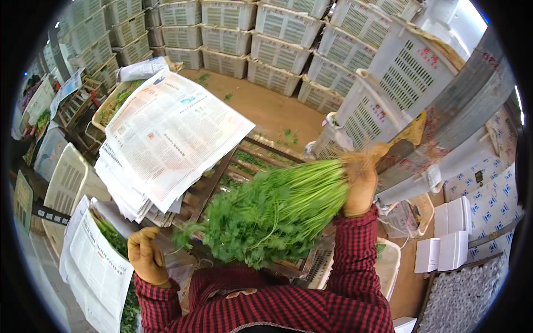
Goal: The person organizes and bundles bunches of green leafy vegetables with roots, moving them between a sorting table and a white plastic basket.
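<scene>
My right hand (360,189), in a tan glove, grips a large bunch of leafy green herbs (270,212) near its brown roots. The bunch lies sideways over a slatted metal rack (212,183), its leaves pointing left. My left hand (146,256), gloved too, is raised at the lower left with its fingers curled; nothing shows in it. Beyond the left hand, a stack of newspaper sheets (170,133) rests on the rack. More greens (109,233), partly covered by newspaper (98,266), stand at the left beside that hand.
Stacked white plastic crates (279,50) line the far side. A metal post (458,108) slants at the right. A tub (387,266) stands by my right sleeve, and white boxes (452,249) lie farther right. An empty-looking crate (68,183) leans at the left.
</scene>
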A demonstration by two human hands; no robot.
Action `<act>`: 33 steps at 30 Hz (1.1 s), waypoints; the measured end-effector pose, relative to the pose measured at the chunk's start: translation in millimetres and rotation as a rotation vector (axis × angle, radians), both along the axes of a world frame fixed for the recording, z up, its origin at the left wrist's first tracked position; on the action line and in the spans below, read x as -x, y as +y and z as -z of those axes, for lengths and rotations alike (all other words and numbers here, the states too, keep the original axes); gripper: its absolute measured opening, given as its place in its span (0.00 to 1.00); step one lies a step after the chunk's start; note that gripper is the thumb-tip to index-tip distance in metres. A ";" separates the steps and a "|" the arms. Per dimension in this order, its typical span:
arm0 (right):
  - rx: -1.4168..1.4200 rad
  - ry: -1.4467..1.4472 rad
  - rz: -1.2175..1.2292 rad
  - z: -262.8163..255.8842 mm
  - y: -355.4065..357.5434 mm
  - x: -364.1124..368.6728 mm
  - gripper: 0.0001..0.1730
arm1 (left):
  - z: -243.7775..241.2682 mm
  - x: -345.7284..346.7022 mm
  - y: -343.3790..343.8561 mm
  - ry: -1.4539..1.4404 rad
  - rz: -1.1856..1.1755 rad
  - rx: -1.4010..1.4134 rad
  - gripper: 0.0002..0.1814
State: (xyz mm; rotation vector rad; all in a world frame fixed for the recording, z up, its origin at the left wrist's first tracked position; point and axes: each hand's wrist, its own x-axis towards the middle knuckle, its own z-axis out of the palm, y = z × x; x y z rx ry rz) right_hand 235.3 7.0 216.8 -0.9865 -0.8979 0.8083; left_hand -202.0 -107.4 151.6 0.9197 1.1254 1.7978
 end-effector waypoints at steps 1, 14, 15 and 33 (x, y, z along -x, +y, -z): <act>0.000 0.025 0.014 1.2 4.1 -14.0 0.06 | 2.8 1.7 -4.9 0.294 0.007 0.127 0.08; 0.268 -0.864 -0.268 13.5 -40.0 -29.3 0.04 | 28.3 -29.0 32.3 0.955 0.282 0.128 0.18; 0.306 -0.776 -0.338 2.7 -58.7 -23.6 0.04 | 25.9 -41.2 41.5 0.924 0.330 0.111 0.18; 0.264 -1.032 -0.340 14.6 -115.4 4.9 0.07 | 81.5 -378.8 235.0 1.092 0.968 0.438 0.52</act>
